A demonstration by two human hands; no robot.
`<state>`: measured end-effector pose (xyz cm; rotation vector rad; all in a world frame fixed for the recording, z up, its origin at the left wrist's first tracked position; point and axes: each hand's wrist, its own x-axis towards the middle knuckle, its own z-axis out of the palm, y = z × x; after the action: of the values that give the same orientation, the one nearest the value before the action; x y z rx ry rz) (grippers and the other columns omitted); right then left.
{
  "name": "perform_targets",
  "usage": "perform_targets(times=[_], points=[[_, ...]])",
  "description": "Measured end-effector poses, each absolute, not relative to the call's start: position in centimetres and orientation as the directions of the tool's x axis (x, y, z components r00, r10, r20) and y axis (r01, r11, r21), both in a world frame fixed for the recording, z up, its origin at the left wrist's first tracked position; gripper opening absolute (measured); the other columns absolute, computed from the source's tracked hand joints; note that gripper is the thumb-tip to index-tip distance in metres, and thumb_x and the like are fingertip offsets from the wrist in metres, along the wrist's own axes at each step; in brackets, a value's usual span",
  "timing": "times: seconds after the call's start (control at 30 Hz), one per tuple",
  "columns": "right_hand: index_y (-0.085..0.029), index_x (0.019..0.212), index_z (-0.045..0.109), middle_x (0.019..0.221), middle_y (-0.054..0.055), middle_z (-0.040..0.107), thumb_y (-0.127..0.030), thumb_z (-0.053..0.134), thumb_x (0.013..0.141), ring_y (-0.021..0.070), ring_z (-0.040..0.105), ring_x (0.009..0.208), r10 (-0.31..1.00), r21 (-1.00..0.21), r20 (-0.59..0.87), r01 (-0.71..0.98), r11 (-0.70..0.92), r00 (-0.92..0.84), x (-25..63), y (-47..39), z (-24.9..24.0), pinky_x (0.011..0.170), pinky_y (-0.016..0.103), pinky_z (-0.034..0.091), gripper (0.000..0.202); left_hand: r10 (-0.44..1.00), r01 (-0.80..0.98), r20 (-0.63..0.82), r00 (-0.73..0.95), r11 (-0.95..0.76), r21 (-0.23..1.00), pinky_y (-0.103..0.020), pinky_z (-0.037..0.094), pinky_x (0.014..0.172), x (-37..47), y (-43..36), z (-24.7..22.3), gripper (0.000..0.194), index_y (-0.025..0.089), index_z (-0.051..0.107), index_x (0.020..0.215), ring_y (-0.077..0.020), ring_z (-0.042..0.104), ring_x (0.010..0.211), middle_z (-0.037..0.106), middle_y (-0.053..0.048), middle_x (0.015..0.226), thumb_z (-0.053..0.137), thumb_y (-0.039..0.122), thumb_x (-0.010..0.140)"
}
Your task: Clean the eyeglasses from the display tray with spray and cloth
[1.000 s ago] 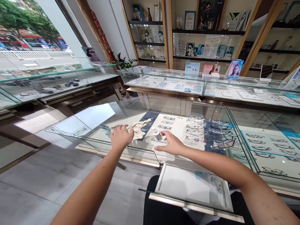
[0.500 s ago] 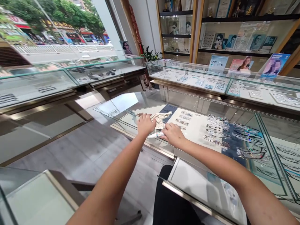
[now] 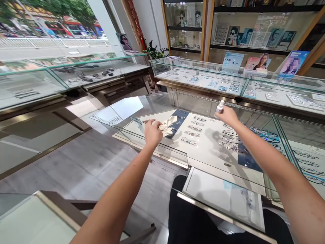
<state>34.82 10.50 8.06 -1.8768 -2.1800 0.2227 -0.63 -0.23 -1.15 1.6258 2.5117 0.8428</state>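
My left hand (image 3: 153,133) is closed over the glass counter top, fingers curled on one edge of a crumpled cream cloth (image 3: 167,126). The rest of the cloth spreads out to the right of the fingers. Whether something else lies inside that grip is hidden. Farther right, my right hand (image 3: 228,116) grips a small white bottle (image 3: 219,107) with a narrow cap, held upright above the counter. Under the glass, rows of eyeglasses (image 3: 195,128) lie on white and dark blue panels.
Below the counter, a white drawer (image 3: 203,184) stands pulled out over my lap, with clear-wrapped items at its right. More glass showcases (image 3: 198,73) line the back and left. A chair-like frame (image 3: 58,206) sits at lower left. Small display cards (image 3: 232,62) stand on the back showcase.
My right hand has moved right and up, away from my left hand, turning the white bottle from lying sideways to upright. My left hand has closed on the cloth. The view has shifted slightly.
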Motion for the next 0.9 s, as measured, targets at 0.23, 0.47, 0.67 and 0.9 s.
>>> perform_targets(times=[0.23,0.47,0.67,0.9], points=[[-0.019,0.126,0.072,0.132,0.012,0.073,-0.039,0.07,0.102,0.025,0.071,0.116,0.963,-0.213,-0.019,0.94,-0.268,0.27,49.3,11.3,9.1,0.1,0.046,0.059,0.031,0.83,0.823,0.255,-0.496,0.356,0.443,-0.061,0.033,0.128,-0.1,0.0,-1.2,0.055,0.011,0.071,0.132,-0.0441,0.043,0.152,0.052,-0.025,0.159,0.047,0.046,0.099],[-0.021,0.134,0.068,0.14,0.011,0.068,-0.041,0.068,0.104,0.0262,0.07,0.122,0.919,-0.241,-0.086,0.887,-0.394,0.385,52.0,9.8,7.4,0.104,0.049,0.061,0.036,0.775,0.8,0.314,-0.548,0.376,0.467,-0.057,0.029,0.13,-0.4,-0.1,-1.4,0.057,0.01,0.057,0.149,-0.0401,0.042,0.152,0.05,-0.026,0.159,0.042,0.022,0.096],[-0.02,0.137,0.066,0.144,0.012,0.066,-0.042,0.071,0.102,0.0289,0.068,0.126,0.886,-0.318,-0.008,0.839,-0.441,0.463,50.3,9.0,8.5,0.107,0.054,0.058,0.042,0.818,0.814,0.246,-0.52,0.386,0.435,-0.056,0.027,0.13,-0.6,-0.1,-1.2,0.053,0.011,0.068,0.14,-0.0398,0.04,0.153,0.049,-0.022,0.161,0.044,0.024,0.095],[-0.022,0.129,0.063,0.136,0.013,0.064,-0.033,0.061,0.1,0.0255,0.062,0.121,0.915,-0.442,0.359,0.897,-0.006,0.184,43.2,0.9,11.5,0.105,0.038,0.049,0.031,0.826,0.828,0.198,-0.527,0.447,0.34,-0.062,0.025,0.129,-0.4,0.7,-1.4,0.081,0.002,0.057,0.152,-0.0483,0.037,0.157,0.045,-0.032,0.164,0.039,0.059,0.097]])
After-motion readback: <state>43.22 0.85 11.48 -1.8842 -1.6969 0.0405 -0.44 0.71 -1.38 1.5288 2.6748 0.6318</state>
